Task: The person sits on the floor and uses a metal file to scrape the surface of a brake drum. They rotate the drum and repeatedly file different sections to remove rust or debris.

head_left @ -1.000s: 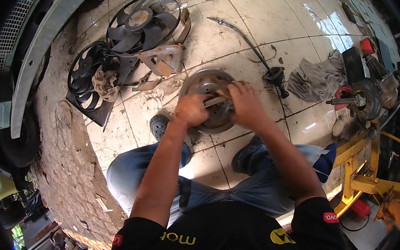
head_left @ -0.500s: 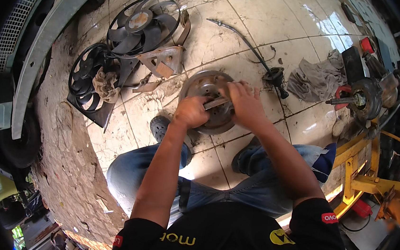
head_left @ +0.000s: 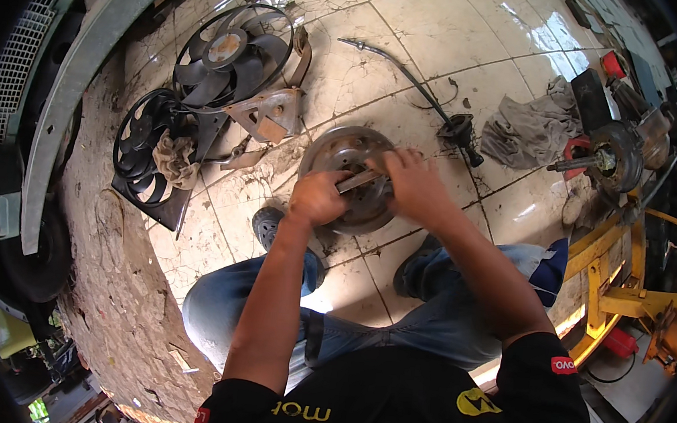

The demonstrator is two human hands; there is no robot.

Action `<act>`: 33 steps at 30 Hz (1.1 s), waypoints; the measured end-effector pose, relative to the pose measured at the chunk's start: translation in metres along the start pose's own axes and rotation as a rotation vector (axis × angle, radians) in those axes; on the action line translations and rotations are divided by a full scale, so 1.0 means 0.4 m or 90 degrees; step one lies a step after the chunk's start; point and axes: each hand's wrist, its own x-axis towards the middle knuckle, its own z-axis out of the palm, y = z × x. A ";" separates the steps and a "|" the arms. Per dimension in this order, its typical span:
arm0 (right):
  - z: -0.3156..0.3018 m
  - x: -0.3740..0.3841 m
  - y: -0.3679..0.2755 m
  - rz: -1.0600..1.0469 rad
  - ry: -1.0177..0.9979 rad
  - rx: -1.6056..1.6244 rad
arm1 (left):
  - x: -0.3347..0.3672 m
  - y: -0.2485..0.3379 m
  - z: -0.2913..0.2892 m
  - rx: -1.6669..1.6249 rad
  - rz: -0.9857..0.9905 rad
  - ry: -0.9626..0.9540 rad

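A round grey metal part, like a brake drum [head_left: 321, 150], lies on the tiles between my feet. Above its middle, a flat, light-brown bar [head_left: 359, 181] runs slantwise from hand to hand. Closed around the bar's lower left end is my left hand [head_left: 318, 198]. My right hand [head_left: 419, 188] bends over the upper right end, with its thumb near the bar and its fingers slightly blurred. Both hands cover parts of the drum, including much of its right side. What the bar is exactly, I cannot make out.
Two black radiator fans [head_left: 227, 57] lie at the far left, with a crumpled cloth [head_left: 174, 159] on the nearer one. A hose-like cable with a black boot [head_left: 458, 129] lies beyond my right hand. Further right are a grey rag [head_left: 527, 131], a hub assembly [head_left: 615, 159] and a yellow stand [head_left: 616, 300].
The view has shifted slightly, so the floor items sit a little lower or further left. Both hands keep their places at the bar, having moved only slightly over the drum.
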 end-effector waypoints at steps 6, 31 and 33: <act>-0.035 -0.006 0.010 0.000 -0.044 0.013 | 0.006 0.003 0.004 -0.023 0.004 0.005; -0.013 -0.038 -0.025 -0.120 0.010 0.054 | 0.000 -0.011 0.020 -0.030 0.012 0.012; -0.003 -0.053 -0.036 -0.182 0.056 0.046 | 0.008 0.003 -0.003 -0.010 -0.014 -0.057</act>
